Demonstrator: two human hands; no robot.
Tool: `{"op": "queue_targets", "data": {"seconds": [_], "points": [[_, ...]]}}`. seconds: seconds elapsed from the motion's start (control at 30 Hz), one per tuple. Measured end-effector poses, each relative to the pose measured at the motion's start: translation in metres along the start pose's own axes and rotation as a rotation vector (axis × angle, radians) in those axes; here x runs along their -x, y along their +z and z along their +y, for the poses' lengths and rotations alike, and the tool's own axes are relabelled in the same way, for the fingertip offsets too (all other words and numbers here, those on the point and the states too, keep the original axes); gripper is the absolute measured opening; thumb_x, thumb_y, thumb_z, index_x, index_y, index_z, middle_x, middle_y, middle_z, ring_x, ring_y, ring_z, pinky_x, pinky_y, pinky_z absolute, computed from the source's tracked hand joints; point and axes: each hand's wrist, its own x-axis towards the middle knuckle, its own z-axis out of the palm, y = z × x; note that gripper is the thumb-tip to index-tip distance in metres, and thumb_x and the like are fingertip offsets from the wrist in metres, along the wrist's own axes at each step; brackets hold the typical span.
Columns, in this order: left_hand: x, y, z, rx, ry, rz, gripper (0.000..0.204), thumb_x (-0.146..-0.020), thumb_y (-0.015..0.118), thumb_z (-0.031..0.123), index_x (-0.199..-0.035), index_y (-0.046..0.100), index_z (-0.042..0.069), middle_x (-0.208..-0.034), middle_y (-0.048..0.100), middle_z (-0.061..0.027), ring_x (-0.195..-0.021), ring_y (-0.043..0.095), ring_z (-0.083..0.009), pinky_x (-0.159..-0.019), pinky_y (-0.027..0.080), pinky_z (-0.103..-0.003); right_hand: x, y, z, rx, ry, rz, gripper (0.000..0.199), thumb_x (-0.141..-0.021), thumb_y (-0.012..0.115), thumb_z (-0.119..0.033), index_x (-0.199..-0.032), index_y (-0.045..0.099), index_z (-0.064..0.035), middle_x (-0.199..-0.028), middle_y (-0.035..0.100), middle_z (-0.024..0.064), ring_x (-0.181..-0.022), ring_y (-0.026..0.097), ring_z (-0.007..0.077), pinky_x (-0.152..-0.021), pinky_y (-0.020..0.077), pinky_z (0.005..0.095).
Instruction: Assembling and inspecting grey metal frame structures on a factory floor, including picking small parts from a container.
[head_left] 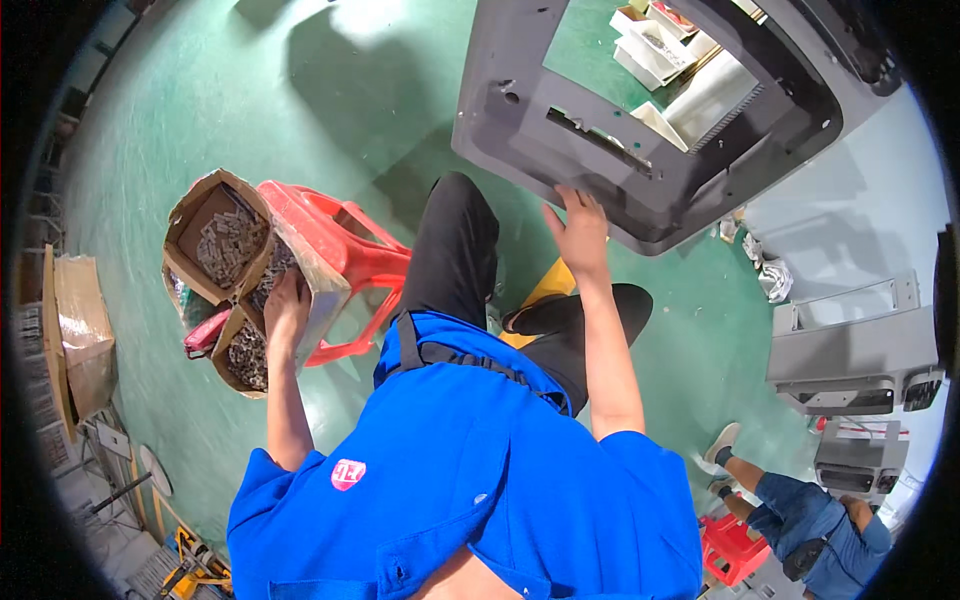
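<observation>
Grey frame [660,195] ahead and to the right of the knees, tilted, with a large opening and a narrow slot on its near side; what bears its weight cannot be made out; best treated as liable to shift, so pressure on it should be light and even.

Red stool [325,230] to the left, cut-down cardboard cartons [200,225] grouped at its near side; good placing, since the supply sits within arm's reach.

Right hand [583,232] at the frame's near edge; fingers extended and a little apart, thumb out wide, nothing gripped; the flat palm looks right for steadying; fingertips are better kept off the slot's edges.

Left hand [286,308] down in the middle carton; fingers pointing into the contents, tips hidden; cannot tell how far they are parted or whether they have hold of anything.

Small parts [262,290] lie loose around those fingers; pale pieces [230,245] fill the upper carton, dark fasteners [248,355] the lower; a short look down before pinching would help avoid a mixed handful; taking only a few should make dropping less likely.
</observation>
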Motion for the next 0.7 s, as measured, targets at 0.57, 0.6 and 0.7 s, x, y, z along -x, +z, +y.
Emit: {"op": "queue_targets", "data": {"seconds": [0.57,0.6,0.7], "points": [[-0.004,-0.007,0.013,-0.030,-0.118,-0.104,0.030,-0.085,0.048,0.025,-0.097,0.064,0.003,-0.091,0.061,-0.0265,-0.090,0.058,-0.0422,-0.078,0.045,-0.048,-0.010,0.005,-0.009,-0.016,-0.010,-0.041,0.032,-0.075,0.069,-0.025,-0.099,0.062,-0.0047,-0.089,0.062,0.0131,-0.084,0.058,0.0315,-0.073,0.0448,0.0412],[-0.003,-0.007,0.012,-0.029,-0.133,-0.105,0.030,-0.084,0.048,0.025,-0.096,0.064,0.003,-0.091,0.061,-0.0266,-0.090,0.058,-0.0421,-0.077,0.045,-0.048,-0.011,0.005,-0.007,-0.032,-0.008,-0.029,0.031,-0.075,0.069,-0.025,-0.098,0.063,-0.0050,-0.088,0.062,0.0126,-0.083,0.059,0.0313,-0.073,0.0450,0.0410],[-0.003,-0.007,0.011,-0.016,-0.153,-0.109,0.029,-0.084,0.048,0.023,-0.095,0.065,0.003,-0.089,0.061,-0.0264,-0.088,0.059,-0.0417,-0.077,0.045,-0.048,-0.011,0.003,-0.001,-0.087,0.022,-0.008,0.026,-0.076,0.068,-0.025,-0.093,0.064,-0.0059,-0.084,0.063,0.0112,-0.079,0.060,0.0308,-0.070,0.0456,0.0403]]}}
